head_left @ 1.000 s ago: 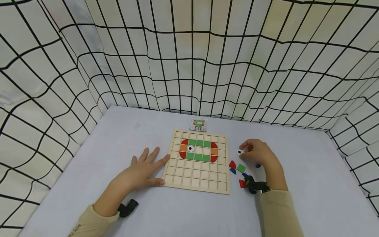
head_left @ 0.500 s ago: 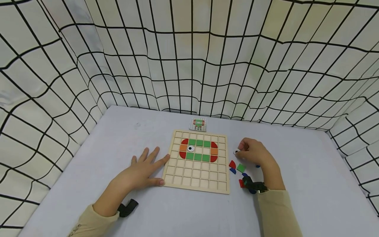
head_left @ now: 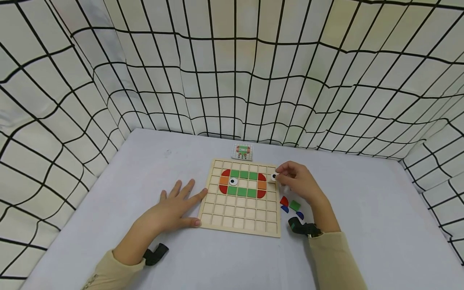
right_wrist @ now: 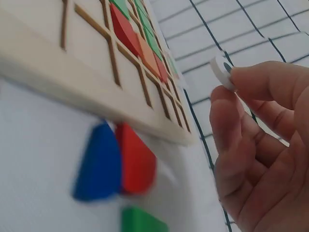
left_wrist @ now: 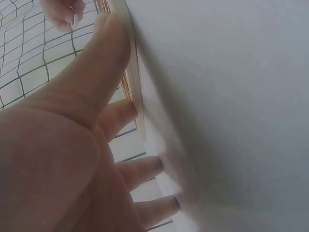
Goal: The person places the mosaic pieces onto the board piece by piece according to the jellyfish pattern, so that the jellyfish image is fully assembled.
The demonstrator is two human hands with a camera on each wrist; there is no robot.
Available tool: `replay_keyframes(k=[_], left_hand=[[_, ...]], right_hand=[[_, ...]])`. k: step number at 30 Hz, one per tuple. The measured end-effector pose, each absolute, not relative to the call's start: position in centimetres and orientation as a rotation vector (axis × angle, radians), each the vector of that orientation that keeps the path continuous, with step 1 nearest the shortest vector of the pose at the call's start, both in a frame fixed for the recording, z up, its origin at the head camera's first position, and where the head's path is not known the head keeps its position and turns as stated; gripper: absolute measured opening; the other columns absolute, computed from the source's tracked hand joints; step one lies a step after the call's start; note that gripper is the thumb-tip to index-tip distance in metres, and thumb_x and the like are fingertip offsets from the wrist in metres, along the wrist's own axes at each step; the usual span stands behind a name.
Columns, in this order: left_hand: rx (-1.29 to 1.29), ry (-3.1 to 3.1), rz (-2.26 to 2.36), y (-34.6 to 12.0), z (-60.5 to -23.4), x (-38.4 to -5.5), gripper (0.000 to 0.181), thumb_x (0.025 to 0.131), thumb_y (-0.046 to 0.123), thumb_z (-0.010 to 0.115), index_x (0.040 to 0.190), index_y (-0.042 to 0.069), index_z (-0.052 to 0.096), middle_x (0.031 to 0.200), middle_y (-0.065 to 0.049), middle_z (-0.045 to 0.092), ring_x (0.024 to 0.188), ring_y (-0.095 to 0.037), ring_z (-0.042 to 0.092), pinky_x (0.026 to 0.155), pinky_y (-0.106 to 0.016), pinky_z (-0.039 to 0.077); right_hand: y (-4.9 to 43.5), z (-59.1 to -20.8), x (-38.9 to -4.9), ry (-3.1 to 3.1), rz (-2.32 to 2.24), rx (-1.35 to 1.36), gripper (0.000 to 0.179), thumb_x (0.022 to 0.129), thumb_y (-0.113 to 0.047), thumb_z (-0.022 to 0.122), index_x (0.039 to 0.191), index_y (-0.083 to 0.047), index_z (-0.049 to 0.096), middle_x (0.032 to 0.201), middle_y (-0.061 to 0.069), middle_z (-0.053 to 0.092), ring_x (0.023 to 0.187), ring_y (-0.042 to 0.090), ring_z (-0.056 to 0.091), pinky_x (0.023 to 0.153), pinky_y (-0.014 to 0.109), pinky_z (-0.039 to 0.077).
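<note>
A wooden grid board (head_left: 239, 211) lies mid-table with red, orange and green tiles forming a ring on it. Inside the ring's left end sits one round white eye piece (head_left: 233, 181) with a black dot. My right hand (head_left: 299, 181) pinches a second eye piece (right_wrist: 221, 72) between thumb and finger, over the board's right edge. With fingers spread, my left hand (head_left: 170, 209) rests at the board's left side; its thumb and index fingertip touch the edge. In the left wrist view the thumb (left_wrist: 106, 53) lies against the board's rim.
Right of the board lie a red quarter piece (head_left: 284, 201), a green square (head_left: 295, 206) and blue pieces (head_left: 284, 209). A small pattern card (head_left: 242, 152) lies behind the board. Black netting (head_left: 235, 72) over white cloth surrounds the table's back and sides.
My right hand has moved left from beside the board to its right edge, carrying the eye piece. My left hand has stayed in place.
</note>
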State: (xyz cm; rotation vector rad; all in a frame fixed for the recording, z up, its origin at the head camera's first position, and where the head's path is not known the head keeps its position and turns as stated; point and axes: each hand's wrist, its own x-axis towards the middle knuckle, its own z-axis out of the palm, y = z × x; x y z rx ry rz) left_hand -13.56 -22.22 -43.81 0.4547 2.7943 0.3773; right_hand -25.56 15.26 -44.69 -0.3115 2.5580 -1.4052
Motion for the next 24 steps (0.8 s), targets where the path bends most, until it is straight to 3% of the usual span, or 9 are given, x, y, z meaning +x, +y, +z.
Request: replay_keyframes(k=[8,18,24], left_hand=[[0.462,2.787,0.405,-22.1,-43.4,-13.4,0.086,0.085,0.055,0.070,0.157,0.025,0.034,0.164,-0.024,0.018,0.147,-0.057,0.009,0.101,-0.083,0.015],[0.452,2.776,0.396,-22.1,-43.7,-13.6,0.089,0.084,0.056,0.071,0.158,0.026,0.032,0.165,-0.023,0.014,0.148,-0.056,0.007,0.102,-0.083,0.013],[0.447,2.782,0.400,-22.1,-43.7,-13.6,0.089,0.082,0.056,0.072,0.157,0.026,0.033,0.164,-0.023,0.015,0.147,-0.057,0.008,0.102,-0.083,0.013]], right_hand=[[13.0,-44.8,-24.9,2.434,-1.540,-0.386,0.017,0.096,-0.015,0.064,0.110,-0.006,0.065,0.089,0.015,0.066,0.075,0.027,0.059,0.059,0.034,0.055],[10.7,-45.5,-24.5,2.475,-1.463,-0.448,0.013,0.093,-0.017,0.068,0.106,-0.013,0.069,0.093,0.005,0.070,0.078,0.022,0.062,0.064,0.031,0.053],[9.6,-45.6,-24.4,2.449,-1.480,-0.352,0.013,0.093,-0.017,0.070,0.105,-0.012,0.068,0.091,0.006,0.068,0.075,0.022,0.062,0.064,0.032,0.056]])
